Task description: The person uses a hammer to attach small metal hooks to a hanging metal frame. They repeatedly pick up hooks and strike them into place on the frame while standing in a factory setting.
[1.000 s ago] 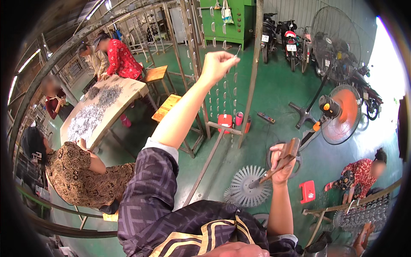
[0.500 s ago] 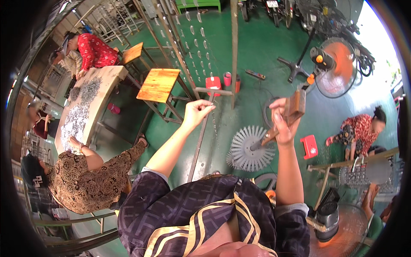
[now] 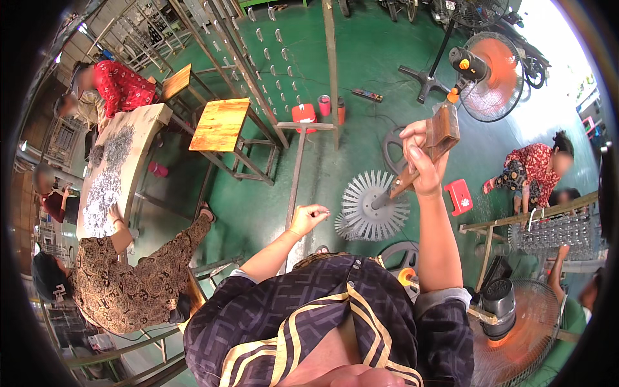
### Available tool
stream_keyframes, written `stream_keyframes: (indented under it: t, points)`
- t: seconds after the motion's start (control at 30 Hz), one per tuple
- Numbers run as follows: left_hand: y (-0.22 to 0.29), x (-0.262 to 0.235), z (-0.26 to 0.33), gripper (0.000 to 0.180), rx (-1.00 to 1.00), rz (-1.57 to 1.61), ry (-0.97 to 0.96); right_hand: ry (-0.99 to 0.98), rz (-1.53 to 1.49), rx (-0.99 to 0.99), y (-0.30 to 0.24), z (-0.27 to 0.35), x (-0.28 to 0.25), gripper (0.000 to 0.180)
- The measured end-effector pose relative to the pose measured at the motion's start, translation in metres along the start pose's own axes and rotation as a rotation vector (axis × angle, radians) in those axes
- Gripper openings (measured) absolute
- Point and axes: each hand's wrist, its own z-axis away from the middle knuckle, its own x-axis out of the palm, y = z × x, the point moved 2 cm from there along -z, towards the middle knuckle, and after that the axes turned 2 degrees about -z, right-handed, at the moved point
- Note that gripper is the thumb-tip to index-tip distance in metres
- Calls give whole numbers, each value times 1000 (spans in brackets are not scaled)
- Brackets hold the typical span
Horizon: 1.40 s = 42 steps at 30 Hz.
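Observation:
My right hand (image 3: 422, 161) is raised and closed around a wooden-headed mallet (image 3: 432, 145), its handle slanting down to the left. My left hand (image 3: 308, 217) is lower, its fingers pinched together; whether it holds something small I cannot tell. It hovers beside a metal rail (image 3: 294, 180) of a tall rack frame. Below both hands, on the green floor, lies a round grey disc with radiating spokes (image 3: 374, 206).
A wooden stool (image 3: 222, 126) and red cups (image 3: 304, 113) stand near the rack. An orange standing fan (image 3: 493, 74) is at the right, another fan (image 3: 509, 329) at lower right. People sit around a table of small metal parts (image 3: 109, 174) at left; another person crouches by a red stool (image 3: 459, 197).
My head has tipped further down. My left arm has dropped from the high rack to chest height. My right hand still grips the mallet, now raised higher in view.

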Motion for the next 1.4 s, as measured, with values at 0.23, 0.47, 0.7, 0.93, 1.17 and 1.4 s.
stream_keyframes:
  t: [0.23,0.47,0.7,0.93,1.17,1.4]
  points:
    - [-11,27,7,11,131,-40,-50,-3,-15,-14,3,2,-4,26]
    - [-22,37,6,11,191,-138,-33,9,4,29,1,3,0,26]
    - [-14,40,6,9,203,-240,-69,7,42,7,2,-1,9,29]
    - [-10,33,5,11,257,-336,-138,-10,-7,72,2,-2,9,23]
    - [38,-86,-78,11,561,-389,209,13,32,44,-2,0,5,21]
    - [236,-252,-191,10,794,-368,828,50,38,38,-6,3,8,19]
